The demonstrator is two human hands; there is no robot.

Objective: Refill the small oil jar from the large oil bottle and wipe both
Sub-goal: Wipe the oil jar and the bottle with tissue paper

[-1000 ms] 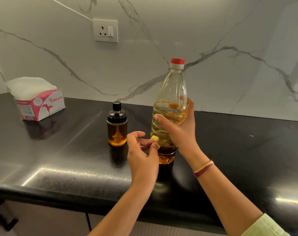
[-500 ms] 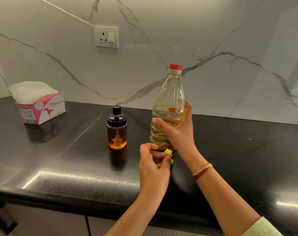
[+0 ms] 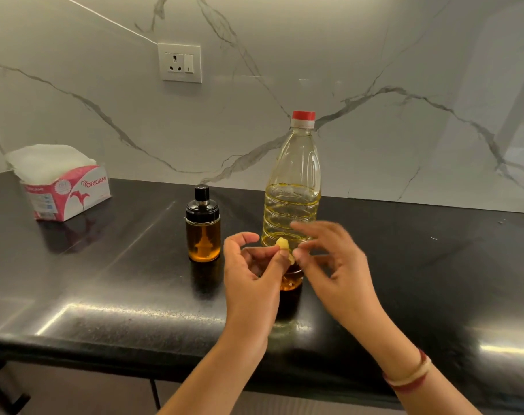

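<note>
The large clear oil bottle (image 3: 293,187) with a red cap stands upright on the black counter (image 3: 105,280), about half full of yellow oil. Left of it stands the small glass oil jar (image 3: 202,229) with a black lid, holding amber oil. In front of the bottle, my left hand (image 3: 251,277) pinches a small crumpled yellowish wad (image 3: 284,245) between thumb and fingertips. Blurred by motion, my right hand (image 3: 335,265) hovers just right of the wad, off the bottle, with its fingers spread and its fingertips close to the wad.
A pink and white tissue box (image 3: 60,187) stands at the counter's back left. A wall socket (image 3: 180,62) is set in the marble backsplash. The counter's front edge runs below my forearms, with cabinet fronts underneath.
My right hand has set the bottle down on the counter and let go of it. It now reaches toward the wad that my left hand still pinches.
</note>
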